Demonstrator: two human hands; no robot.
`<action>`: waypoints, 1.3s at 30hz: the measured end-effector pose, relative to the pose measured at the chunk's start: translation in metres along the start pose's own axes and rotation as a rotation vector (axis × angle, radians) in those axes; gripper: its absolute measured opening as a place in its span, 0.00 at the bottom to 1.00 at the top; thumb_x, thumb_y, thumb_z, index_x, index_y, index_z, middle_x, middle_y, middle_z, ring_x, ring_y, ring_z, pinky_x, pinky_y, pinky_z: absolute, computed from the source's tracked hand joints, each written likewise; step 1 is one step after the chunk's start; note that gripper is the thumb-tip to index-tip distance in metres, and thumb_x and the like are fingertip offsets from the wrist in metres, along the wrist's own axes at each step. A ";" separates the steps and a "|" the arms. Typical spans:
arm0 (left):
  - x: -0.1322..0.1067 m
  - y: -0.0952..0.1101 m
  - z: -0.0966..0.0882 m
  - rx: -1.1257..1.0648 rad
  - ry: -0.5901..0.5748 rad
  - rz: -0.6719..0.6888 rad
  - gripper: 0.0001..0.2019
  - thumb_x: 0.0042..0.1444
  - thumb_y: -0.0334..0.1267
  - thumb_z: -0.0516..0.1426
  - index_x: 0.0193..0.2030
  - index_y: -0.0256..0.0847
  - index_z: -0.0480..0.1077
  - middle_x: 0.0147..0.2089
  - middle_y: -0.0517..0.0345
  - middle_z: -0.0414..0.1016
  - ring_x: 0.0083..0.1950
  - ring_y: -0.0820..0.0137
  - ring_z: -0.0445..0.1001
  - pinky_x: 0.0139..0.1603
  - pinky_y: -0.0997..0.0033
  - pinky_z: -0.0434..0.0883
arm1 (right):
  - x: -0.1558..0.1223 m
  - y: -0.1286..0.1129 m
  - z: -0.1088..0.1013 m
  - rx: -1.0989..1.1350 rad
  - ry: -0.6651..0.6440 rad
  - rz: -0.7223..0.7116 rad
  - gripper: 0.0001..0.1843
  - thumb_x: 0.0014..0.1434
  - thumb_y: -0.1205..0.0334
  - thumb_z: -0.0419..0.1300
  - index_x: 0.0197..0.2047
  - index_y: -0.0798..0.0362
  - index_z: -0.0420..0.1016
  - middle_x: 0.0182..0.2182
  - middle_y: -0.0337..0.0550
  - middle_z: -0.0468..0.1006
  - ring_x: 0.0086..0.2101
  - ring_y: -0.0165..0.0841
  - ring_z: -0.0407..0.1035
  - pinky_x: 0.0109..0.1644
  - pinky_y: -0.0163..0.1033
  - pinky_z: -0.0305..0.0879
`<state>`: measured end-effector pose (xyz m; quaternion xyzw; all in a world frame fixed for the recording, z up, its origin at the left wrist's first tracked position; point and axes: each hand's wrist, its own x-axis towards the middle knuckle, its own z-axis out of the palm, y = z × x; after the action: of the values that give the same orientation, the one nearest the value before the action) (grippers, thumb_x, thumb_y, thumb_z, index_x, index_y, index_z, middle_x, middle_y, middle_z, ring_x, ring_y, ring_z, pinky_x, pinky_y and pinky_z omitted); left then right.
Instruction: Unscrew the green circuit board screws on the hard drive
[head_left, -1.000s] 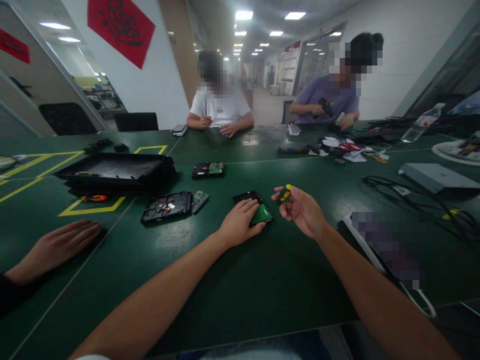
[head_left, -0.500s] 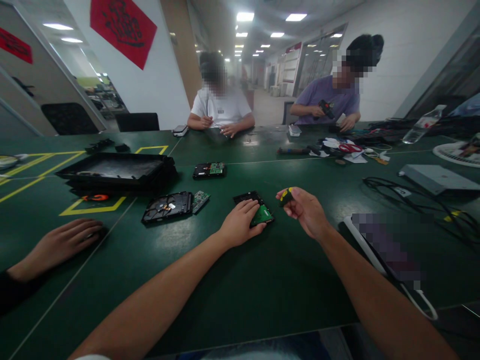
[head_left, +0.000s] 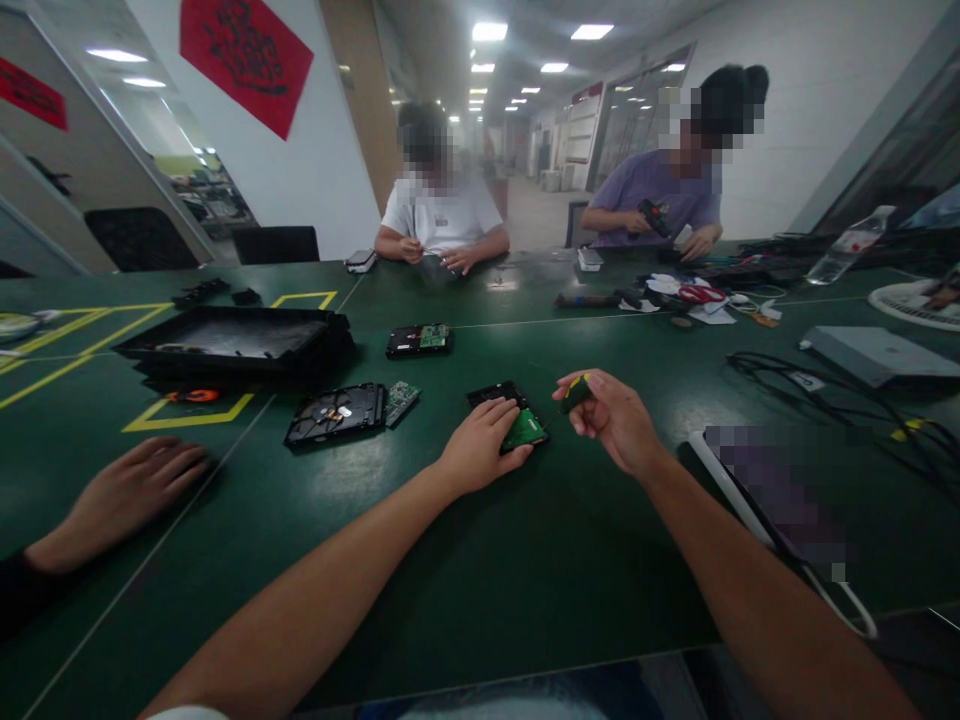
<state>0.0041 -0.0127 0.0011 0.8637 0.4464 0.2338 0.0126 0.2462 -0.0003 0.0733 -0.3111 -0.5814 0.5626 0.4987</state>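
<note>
A small hard drive [head_left: 502,397] with a green circuit board [head_left: 525,430] lies on the dark green table [head_left: 480,560] in front of me. My left hand [head_left: 477,449] rests on its near edge, fingers curled over the board and pressing it down. My right hand [head_left: 611,420] hovers just right of the drive, pinching a short black and yellow screwdriver [head_left: 575,390] between thumb and fingers, its tip pointing toward the drive.
An opened hard drive [head_left: 337,412] and another drive [head_left: 418,340] lie further left, beside a black tray [head_left: 232,345]. Another person's hand [head_left: 124,490] lies flat at the left. Two people sit across the table. Cables [head_left: 840,395], a grey box [head_left: 874,352] and tools lie at the right.
My right hand has dropped slightly and turned the screwdriver over toward the drive. My left hand stays on the drive. The other person's hand at the left has slid back a little.
</note>
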 end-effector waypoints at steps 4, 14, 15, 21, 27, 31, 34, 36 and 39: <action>0.000 0.000 0.001 -0.002 -0.008 -0.005 0.31 0.67 0.55 0.58 0.70 0.36 0.66 0.72 0.42 0.68 0.74 0.51 0.64 0.76 0.48 0.61 | 0.000 0.002 0.001 0.027 0.018 0.014 0.22 0.69 0.43 0.56 0.46 0.51 0.80 0.41 0.48 0.82 0.22 0.28 0.65 0.23 0.36 0.53; 0.001 0.001 -0.001 -0.017 -0.004 -0.012 0.31 0.67 0.54 0.59 0.70 0.36 0.66 0.72 0.42 0.68 0.74 0.51 0.64 0.76 0.47 0.61 | 0.000 -0.001 -0.002 -0.095 0.046 -0.033 0.19 0.69 0.44 0.59 0.45 0.50 0.82 0.40 0.45 0.80 0.25 0.28 0.62 0.24 0.35 0.51; 0.001 0.002 -0.001 -0.016 -0.005 -0.012 0.31 0.67 0.54 0.58 0.70 0.36 0.66 0.72 0.42 0.68 0.74 0.51 0.64 0.76 0.48 0.61 | 0.000 -0.001 -0.003 -0.093 0.050 -0.030 0.18 0.68 0.45 0.59 0.44 0.50 0.81 0.40 0.45 0.80 0.25 0.28 0.63 0.24 0.35 0.51; 0.001 0.000 0.001 -0.007 0.000 -0.006 0.32 0.67 0.54 0.58 0.70 0.33 0.66 0.71 0.40 0.69 0.74 0.52 0.64 0.76 0.49 0.61 | -0.001 -0.001 -0.003 -0.039 0.014 -0.011 0.16 0.68 0.45 0.61 0.43 0.49 0.77 0.42 0.45 0.81 0.23 0.27 0.63 0.22 0.34 0.51; 0.001 0.000 0.001 -0.005 -0.005 -0.011 0.31 0.67 0.55 0.58 0.69 0.37 0.67 0.71 0.43 0.69 0.74 0.51 0.64 0.76 0.48 0.61 | 0.000 0.003 0.000 -0.001 0.006 -0.018 0.23 0.69 0.41 0.56 0.52 0.48 0.80 0.43 0.46 0.79 0.23 0.27 0.64 0.22 0.35 0.53; 0.001 0.001 0.000 -0.011 0.000 -0.006 0.31 0.67 0.54 0.58 0.69 0.35 0.67 0.71 0.41 0.69 0.75 0.51 0.63 0.76 0.49 0.61 | 0.000 0.002 0.000 -0.022 0.020 -0.005 0.23 0.68 0.40 0.58 0.50 0.50 0.81 0.41 0.47 0.79 0.23 0.27 0.63 0.21 0.34 0.50; 0.001 0.001 0.001 -0.010 0.002 -0.004 0.32 0.67 0.54 0.58 0.69 0.34 0.66 0.71 0.40 0.69 0.74 0.51 0.64 0.76 0.48 0.62 | 0.000 0.002 0.000 -0.054 0.037 -0.013 0.20 0.67 0.42 0.61 0.45 0.50 0.81 0.36 0.45 0.79 0.24 0.27 0.62 0.21 0.34 0.51; 0.001 0.001 0.001 -0.009 0.002 -0.004 0.32 0.67 0.54 0.58 0.70 0.35 0.66 0.71 0.41 0.69 0.74 0.51 0.64 0.76 0.49 0.62 | -0.001 0.002 0.000 -0.038 0.038 -0.023 0.18 0.67 0.43 0.62 0.43 0.49 0.80 0.34 0.43 0.78 0.25 0.28 0.64 0.23 0.34 0.55; 0.000 0.000 0.002 -0.025 0.010 0.003 0.32 0.67 0.54 0.58 0.70 0.35 0.66 0.71 0.40 0.69 0.74 0.50 0.64 0.75 0.49 0.62 | -0.001 0.002 0.001 -0.023 0.020 -0.021 0.17 0.67 0.43 0.62 0.43 0.49 0.78 0.38 0.44 0.80 0.25 0.28 0.66 0.22 0.33 0.55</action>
<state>0.0048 -0.0119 -0.0004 0.8629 0.4421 0.2438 0.0206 0.2457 -0.0012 0.0714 -0.3161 -0.5859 0.5475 0.5070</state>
